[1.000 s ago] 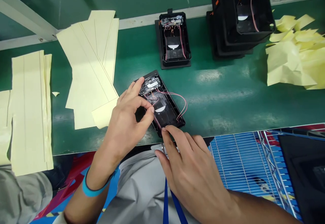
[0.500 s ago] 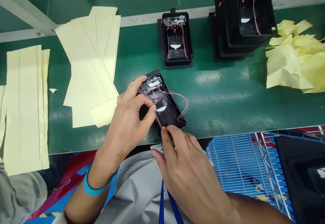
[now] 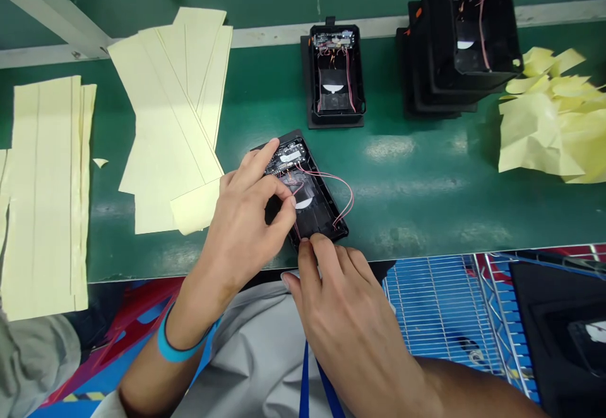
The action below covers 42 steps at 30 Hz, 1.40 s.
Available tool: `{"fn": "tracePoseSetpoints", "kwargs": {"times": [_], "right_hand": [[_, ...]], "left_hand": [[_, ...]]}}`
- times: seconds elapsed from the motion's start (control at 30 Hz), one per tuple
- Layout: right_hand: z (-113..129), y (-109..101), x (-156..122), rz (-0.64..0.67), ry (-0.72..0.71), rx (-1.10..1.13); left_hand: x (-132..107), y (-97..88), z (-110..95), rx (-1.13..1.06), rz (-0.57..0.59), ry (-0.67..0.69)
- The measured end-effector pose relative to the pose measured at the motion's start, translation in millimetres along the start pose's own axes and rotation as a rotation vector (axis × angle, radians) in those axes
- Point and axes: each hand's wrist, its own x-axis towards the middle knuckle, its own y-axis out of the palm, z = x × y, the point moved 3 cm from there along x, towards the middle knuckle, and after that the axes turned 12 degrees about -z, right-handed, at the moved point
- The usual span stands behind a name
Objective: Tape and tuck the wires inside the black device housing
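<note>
An open black device case (image 3: pixel 312 206) with a small circuit board and thin red wires lies tilted on the green bench near its front edge. My left hand (image 3: pixel 246 228) rests over the case's left side, index finger stretched to the board, thumb and another finger pinched on the wires inside. My right hand (image 3: pixel 345 317) comes from below, its fingers together and their tips pressed on the case's near end.
A second open case (image 3: pixel 336 83) lies farther back, and a stack of black cases (image 3: pixel 459 45) stands at the back right. Pale yellow paper strips (image 3: pixel 165 127) cover the left; crumpled yellow paper (image 3: pixel 549 121) lies right. A blue wire rack (image 3: pixel 440 304) sits below the bench edge.
The view has shifted slightly. My left fingers have closed a little more on the wires, and my right fingertips have crept slightly up the case's near end.
</note>
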Motion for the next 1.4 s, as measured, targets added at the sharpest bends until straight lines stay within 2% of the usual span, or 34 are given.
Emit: {"fn": "tracePoseSetpoints", "kwargs": {"times": [0.27, 0.53, 0.97, 1.23, 1.4], "right_hand": [[-5.6, 5.9, -6.2, 0.030, -0.062, -0.028], [-15.0, 15.0, -18.0, -0.054, -0.041, 0.109], [-6.6, -1.1, -1.9, -0.032, 0.030, 0.103], [-8.1, 1.1, -3.6, -0.038, 0.029, 0.122], [-12.2, 1.4, -0.4, 0.014, 0.036, 0.137]], "left_hand": [[0.1, -1.8, -2.3, 0.030, 0.010, -0.017], [0.9, -2.3, 1.1, 0.010, -0.003, -0.021], [0.3, -4.3, 0.8, 0.012, -0.018, -0.019], [0.1, -4.4, 0.2, 0.007, -0.017, -0.031], [0.1, -3.3, -0.6, 0.001, -0.011, -0.034]]}}
